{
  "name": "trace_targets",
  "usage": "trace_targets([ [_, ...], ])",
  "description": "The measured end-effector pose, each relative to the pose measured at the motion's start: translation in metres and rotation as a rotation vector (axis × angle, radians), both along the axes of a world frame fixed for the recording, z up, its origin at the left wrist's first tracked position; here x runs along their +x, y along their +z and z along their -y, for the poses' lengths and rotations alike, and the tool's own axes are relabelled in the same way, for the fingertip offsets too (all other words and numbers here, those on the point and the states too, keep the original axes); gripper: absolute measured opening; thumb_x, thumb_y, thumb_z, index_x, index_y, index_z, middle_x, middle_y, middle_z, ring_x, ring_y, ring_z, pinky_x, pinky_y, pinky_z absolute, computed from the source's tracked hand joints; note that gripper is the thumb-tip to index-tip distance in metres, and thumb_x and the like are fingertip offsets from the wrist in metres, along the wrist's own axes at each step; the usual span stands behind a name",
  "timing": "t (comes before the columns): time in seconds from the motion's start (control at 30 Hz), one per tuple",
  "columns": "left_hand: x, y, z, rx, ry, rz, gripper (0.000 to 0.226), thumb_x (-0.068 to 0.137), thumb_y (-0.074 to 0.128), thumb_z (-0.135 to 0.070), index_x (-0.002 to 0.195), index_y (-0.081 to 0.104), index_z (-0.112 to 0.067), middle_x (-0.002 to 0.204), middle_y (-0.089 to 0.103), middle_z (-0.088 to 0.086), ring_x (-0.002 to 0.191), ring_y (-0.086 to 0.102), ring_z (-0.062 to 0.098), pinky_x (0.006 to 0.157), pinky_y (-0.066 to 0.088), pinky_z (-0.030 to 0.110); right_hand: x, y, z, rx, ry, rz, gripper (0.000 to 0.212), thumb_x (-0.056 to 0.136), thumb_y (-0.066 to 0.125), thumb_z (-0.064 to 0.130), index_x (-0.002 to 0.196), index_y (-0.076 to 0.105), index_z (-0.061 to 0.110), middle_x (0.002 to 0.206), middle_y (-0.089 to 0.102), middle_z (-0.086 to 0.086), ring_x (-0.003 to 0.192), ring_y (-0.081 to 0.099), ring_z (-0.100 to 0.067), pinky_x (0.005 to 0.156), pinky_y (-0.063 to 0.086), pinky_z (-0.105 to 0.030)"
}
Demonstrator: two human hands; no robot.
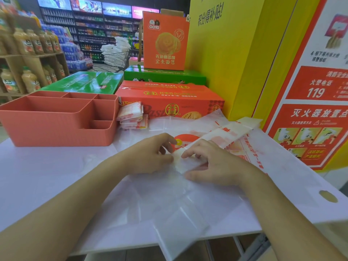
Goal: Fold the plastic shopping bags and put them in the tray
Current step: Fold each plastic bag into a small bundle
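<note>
My long folded bag strip (pixel 226 134) lies on the table (pixel 47 176), on top of a flat bag (pixel 169 204). It runs from my hands away to the far right. My left hand (pixel 150 155) and right hand (pixel 212 162) both pinch its near end with bent fingers. The pink tray (pixel 56 129) sits far left (small folded bags (pixel 131 117) are stacked just beside it, outside).

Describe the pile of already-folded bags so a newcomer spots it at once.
Find the salmon-pink divided tray on the white table's left side. Just beside its right wall, in front of the orange carton, lies the pile of folded bags. Unlike the flat bags spread nearby, these are small, thick, stacked packets.
</note>
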State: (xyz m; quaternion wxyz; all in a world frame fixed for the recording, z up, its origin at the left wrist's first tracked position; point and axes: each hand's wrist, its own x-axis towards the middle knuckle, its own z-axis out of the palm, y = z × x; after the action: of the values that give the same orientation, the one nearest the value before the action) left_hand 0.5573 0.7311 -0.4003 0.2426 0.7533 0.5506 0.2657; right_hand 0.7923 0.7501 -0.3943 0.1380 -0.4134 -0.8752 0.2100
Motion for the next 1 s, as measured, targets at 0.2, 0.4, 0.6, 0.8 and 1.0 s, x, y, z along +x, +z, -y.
trace_targets([
  [0.2,-0.003,0.004,0.001,-0.040,-0.080,0.041,0.046,0.081,0.067,-0.017,0.120,0.054,-0.038,0.118,0.059,-0.021,0.105,0.060,-0.004,0.073,0.044,0.008,-0.001,-0.002,-0.001,0.031,-0.010,-0.010,0.041,0.079,0.079,0.053,0.117,0.066,0.042,0.113,0.047,0.022,0.111,0.046,0.005,0.095,0.044,-0.027],
  [0.4,-0.005,-0.002,-0.001,0.068,-0.090,-0.047,0.050,0.080,0.071,-0.009,0.122,0.060,-0.034,0.117,0.058,-0.025,0.104,0.054,-0.010,0.074,0.041,0.004,-0.002,0.002,-0.001,0.139,-0.038,-0.166,0.010,0.093,0.068,0.040,0.088,0.075,0.034,0.093,0.063,0.015,0.089,0.059,-0.003,0.077,0.049,-0.031],
  [0.6,-0.006,-0.004,-0.008,0.239,-0.063,-0.014,0.037,0.085,0.075,-0.014,0.112,0.063,-0.037,0.114,0.063,-0.013,0.099,0.059,0.002,0.073,0.039,0.004,-0.001,0.004,0.004,0.079,-0.066,-0.359,0.036,0.099,0.061,0.025,0.063,0.062,0.033,0.067,0.057,0.013,0.066,0.052,-0.006,0.066,0.042,-0.029],
  [0.8,-0.008,0.000,-0.008,0.239,-0.002,0.118,0.038,0.086,0.075,-0.011,0.118,0.065,-0.029,0.112,0.061,-0.020,0.070,0.054,-0.016,0.066,0.040,0.010,-0.002,0.004,0.007,-0.044,-0.027,-0.444,0.023,0.100,0.061,0.027,0.089,0.072,0.010,0.080,0.071,-0.008,0.084,0.068,-0.036,0.083,0.055,-0.059],
  [1.0,-0.013,-0.002,-0.013,0.142,-0.059,0.173,0.012,0.091,0.073,-0.022,0.103,0.072,-0.025,0.097,0.074,-0.005,0.090,0.069,0.011,0.068,0.048,0.026,-0.002,0.004,0.006,-0.203,-0.011,-0.528,0.020,0.094,0.062,0.016,0.108,0.071,0.027,0.098,0.078,-0.008,0.095,0.073,-0.032,0.095,0.054,-0.058],
])
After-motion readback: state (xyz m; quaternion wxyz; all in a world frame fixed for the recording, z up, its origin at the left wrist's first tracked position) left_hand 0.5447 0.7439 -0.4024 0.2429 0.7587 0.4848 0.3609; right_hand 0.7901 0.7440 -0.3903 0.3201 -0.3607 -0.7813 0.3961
